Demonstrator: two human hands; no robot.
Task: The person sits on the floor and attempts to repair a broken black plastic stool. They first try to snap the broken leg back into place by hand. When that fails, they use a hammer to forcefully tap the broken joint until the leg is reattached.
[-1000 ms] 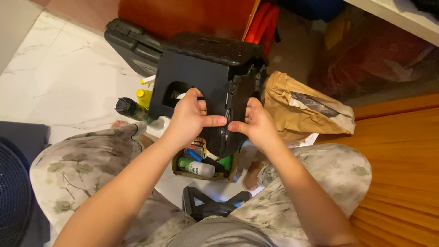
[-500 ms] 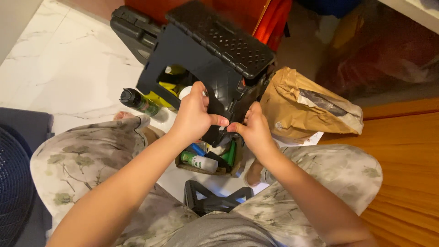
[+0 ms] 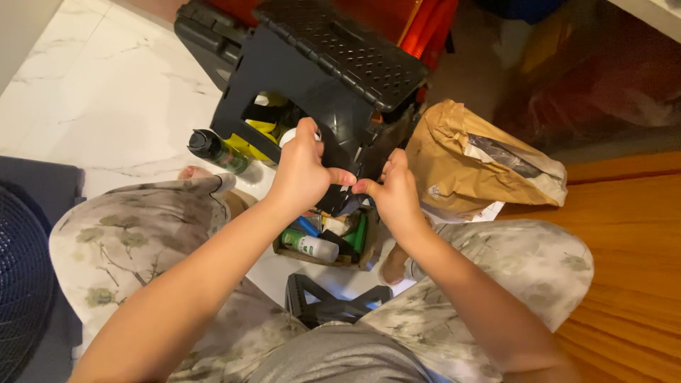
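Observation:
My left hand (image 3: 303,172) and my right hand (image 3: 391,193) meet in front of a black folding step stool (image 3: 333,64), their fingertips pinching a small dark piece (image 3: 339,195) between them. Fingers hide most of that piece, so I cannot tell what it is. Just below my hands sits a small open box (image 3: 363,257) holding a green-and-white bottle (image 3: 309,245) and other small items. I sit on the floor with my knees spread to either side of the box.
A crumpled brown paper bag (image 3: 475,159) lies right of the stool. A dark green bottle (image 3: 216,151) and yellow items sit under the stool. A black case (image 3: 206,35) lies behind it. White marble floor left, wooden floor right, a dark fan grille (image 3: 21,284) at far left.
The view has tipped so the stool's dotted top now shows. My hands stay pinched together on the dark piece, a little lower in front of the stool.

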